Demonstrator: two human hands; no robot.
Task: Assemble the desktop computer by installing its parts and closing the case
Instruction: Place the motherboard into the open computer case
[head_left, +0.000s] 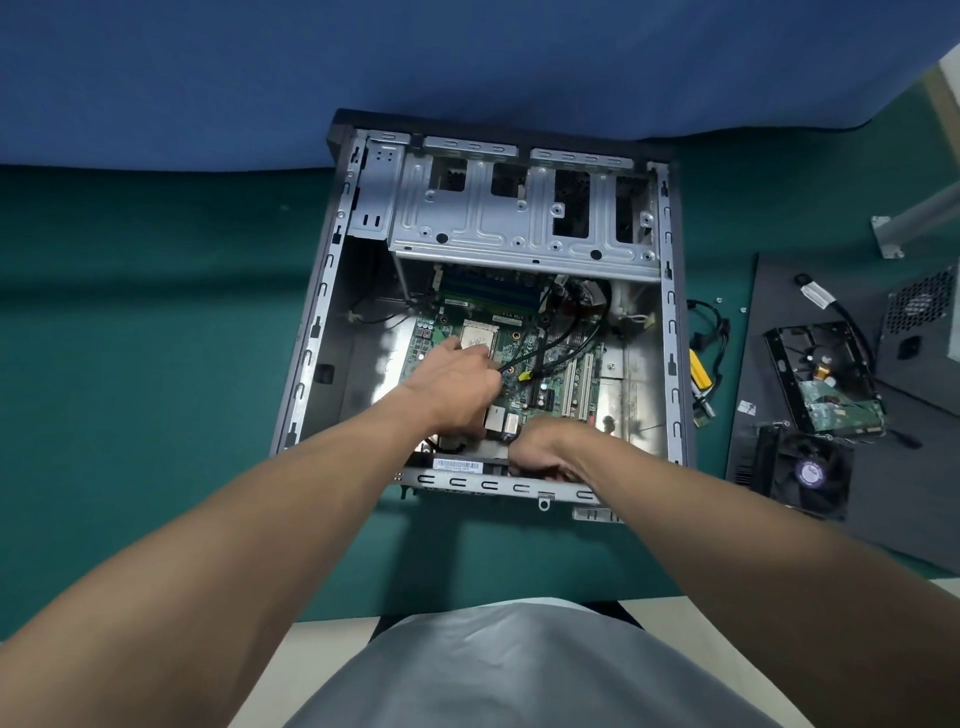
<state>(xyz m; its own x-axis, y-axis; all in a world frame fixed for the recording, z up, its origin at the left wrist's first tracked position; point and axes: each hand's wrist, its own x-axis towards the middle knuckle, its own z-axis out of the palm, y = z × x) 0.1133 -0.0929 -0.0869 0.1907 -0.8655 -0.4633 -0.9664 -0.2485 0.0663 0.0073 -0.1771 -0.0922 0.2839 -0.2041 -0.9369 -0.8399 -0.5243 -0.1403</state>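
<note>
Beyond grey shirt (519, 675), left hand (457, 382) pinches thin black cable (521, 358); right hand's (545, 447) curled fingers (537, 470) hide their hold. Green motherboard (434, 338) sits inside; bare hard drive (826, 379), black fan (808, 475), dark side panel (763, 322) wait outside.

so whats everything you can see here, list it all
computer case: one, grey, open, middle of the table
motherboard: one, green, inside the case
drive cage: one, silver, far end of the case
cables: several, black, across the motherboard
side panel: one, black, flat, right of the case
hard drive: one, black, on the side panel
fan: one, black, near end of the side panel
table cover: one, green, under everything
backdrop: one, blue, behind the case
shirt: one, grey, bottom edge
left hand: one, over the motherboard, fingers curled on a cable
right hand: one, at the case's near edge, fingers hidden
</note>
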